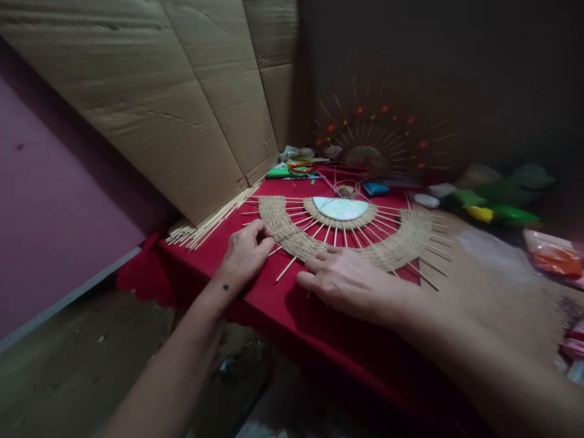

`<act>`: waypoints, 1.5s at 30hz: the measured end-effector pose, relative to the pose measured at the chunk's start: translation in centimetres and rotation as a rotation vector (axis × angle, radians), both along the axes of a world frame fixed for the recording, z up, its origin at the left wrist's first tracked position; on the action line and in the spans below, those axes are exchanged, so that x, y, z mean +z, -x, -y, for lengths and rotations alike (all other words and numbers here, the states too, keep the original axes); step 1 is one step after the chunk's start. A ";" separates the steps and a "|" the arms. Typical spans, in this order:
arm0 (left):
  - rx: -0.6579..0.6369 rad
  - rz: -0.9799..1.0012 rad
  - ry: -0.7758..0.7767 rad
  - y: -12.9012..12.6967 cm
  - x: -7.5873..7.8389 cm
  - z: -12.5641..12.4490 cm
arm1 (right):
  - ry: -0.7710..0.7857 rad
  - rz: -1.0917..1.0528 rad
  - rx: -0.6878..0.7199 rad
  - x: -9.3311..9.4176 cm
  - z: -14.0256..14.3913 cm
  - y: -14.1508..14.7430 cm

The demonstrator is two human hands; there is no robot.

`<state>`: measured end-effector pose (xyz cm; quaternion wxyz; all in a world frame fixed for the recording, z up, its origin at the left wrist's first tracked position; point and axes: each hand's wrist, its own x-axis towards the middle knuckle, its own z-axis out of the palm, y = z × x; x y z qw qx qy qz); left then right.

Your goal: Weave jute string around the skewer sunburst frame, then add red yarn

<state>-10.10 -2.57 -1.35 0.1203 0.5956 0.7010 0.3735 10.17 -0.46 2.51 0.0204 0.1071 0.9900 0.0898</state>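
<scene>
A half-round woven piece [301, 242] lies on a red cloth, its thin sticks fanning out from a pale half-disc [341, 208]. Twine is woven over the sticks in an inner band and a wide outer band. At the outer band's left edge, my left hand [246, 249] is closed in a pinch, thumb against the curled index finger. My right hand [349, 281] bends over the lower edge near the middle, fingers curled onto the weave and thumb toward me. Its fingertips are partly hidden. Bare stick ends stick out between and beside my hands.
A bundle of loose sticks [210, 220] lies along the cardboard panel [182, 109] at left. Behind the woven piece are a coil of twine [347, 190], a blue packet [376, 188] and orange-handled scissors [301, 167]. Green and yellow packets [480, 213] sit at right. The red cloth [274, 295] drapes over the front edge.
</scene>
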 end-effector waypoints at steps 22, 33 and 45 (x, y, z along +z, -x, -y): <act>-0.030 0.042 -0.036 -0.9 -0.4 1.6 | 0.224 -0.086 -0.363 2.1 0.4 -0.1; -0.033 0.048 -0.032 -0.9 -0.2 1.6 | -0.128 0.018 0.009 -0.6 -0.7 3.5; -0.022 0.150 -0.103 -0.7 -0.7 1.3 | -0.173 0.002 0.073 -1.2 -0.9 3.3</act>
